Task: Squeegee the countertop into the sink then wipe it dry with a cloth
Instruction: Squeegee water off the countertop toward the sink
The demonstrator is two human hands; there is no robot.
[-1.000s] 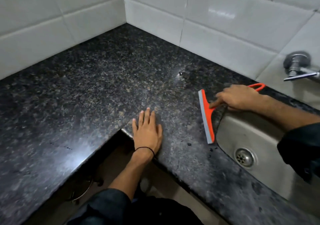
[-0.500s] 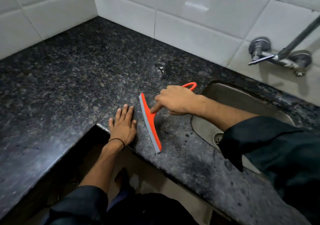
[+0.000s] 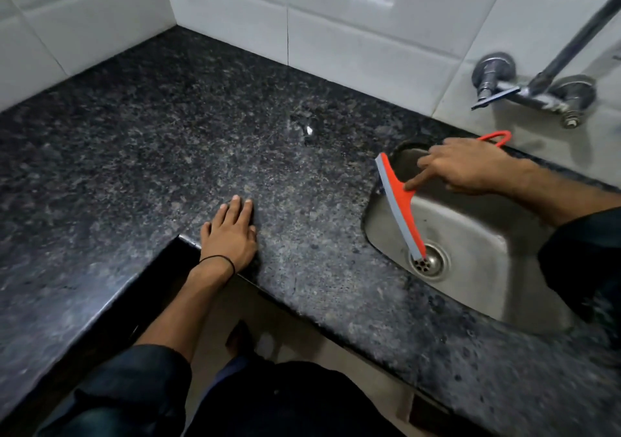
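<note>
I hold the orange squeegee (image 3: 400,201) over the steel sink (image 3: 477,268).

From the head camera, my right hand (image 3: 467,167) is closed around the squeegee handle, with the index finger stretched onto its orange head; the grey blade hangs above the sink, its lower end near the drain (image 3: 428,262). My left hand (image 3: 232,235) lies flat and open on the dark speckled worktop (image 3: 168,154), at the inner corner of its front edge, holding nothing. A metal tap (image 3: 534,90) is fixed on the white tiled wall (image 3: 336,33).
</note>
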